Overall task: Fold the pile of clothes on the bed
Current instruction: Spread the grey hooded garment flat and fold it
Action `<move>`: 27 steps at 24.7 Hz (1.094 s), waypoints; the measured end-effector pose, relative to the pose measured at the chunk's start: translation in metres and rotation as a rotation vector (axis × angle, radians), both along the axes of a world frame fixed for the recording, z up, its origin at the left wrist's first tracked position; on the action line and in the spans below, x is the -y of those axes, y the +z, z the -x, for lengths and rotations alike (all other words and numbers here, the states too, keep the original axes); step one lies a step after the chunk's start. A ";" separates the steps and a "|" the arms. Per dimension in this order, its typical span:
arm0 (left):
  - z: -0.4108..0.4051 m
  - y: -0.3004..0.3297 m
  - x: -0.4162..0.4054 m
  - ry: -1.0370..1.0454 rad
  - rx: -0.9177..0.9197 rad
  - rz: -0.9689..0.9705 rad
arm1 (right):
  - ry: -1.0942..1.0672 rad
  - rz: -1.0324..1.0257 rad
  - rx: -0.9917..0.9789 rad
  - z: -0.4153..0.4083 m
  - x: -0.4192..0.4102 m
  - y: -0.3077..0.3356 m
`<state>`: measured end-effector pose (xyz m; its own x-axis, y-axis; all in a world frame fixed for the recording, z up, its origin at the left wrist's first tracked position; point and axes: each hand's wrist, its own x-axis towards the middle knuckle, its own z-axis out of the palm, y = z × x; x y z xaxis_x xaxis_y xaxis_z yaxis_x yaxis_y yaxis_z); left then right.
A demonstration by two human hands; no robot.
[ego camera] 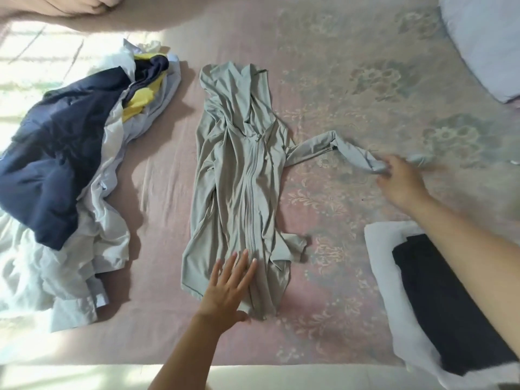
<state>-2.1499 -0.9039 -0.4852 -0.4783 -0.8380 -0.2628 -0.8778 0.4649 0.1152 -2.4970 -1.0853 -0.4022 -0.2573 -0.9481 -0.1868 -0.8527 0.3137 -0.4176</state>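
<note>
Grey zip hoodie (242,187) lies flat mid-bed, long axis running away from me, hood at the far end. My left hand (228,288) presses its near hem, fingers straight, nothing gripped. Right hand (399,181) is out right of the hoodie, pinching the stretched sleeve's cuff (377,166), tho blurry. That sleeve looks next, folding leftward across the zip. Unfolded pile (64,175) waits left of the hoodie.
</note>
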 end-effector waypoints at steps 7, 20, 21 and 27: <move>-0.059 -0.020 0.008 0.014 -0.106 0.137 | 0.579 -0.377 -0.123 -0.116 -0.123 -0.117; -0.048 0.017 0.000 0.539 -0.545 -0.026 | -0.417 -0.118 0.300 -0.029 -0.156 -0.040; -0.052 0.017 -0.003 0.574 -0.564 -0.022 | -0.483 -0.066 0.409 -0.031 -0.158 -0.036; -0.076 0.024 -0.009 1.292 -0.694 0.164 | -0.996 0.131 1.242 -0.040 -0.166 -0.022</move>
<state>-2.0740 -0.8952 -0.4613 0.6188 -0.7689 -0.1611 -0.4765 -0.5303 0.7012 -2.4567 -0.9197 -0.4243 -0.5129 -0.5279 -0.6769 0.5353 0.4198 -0.7330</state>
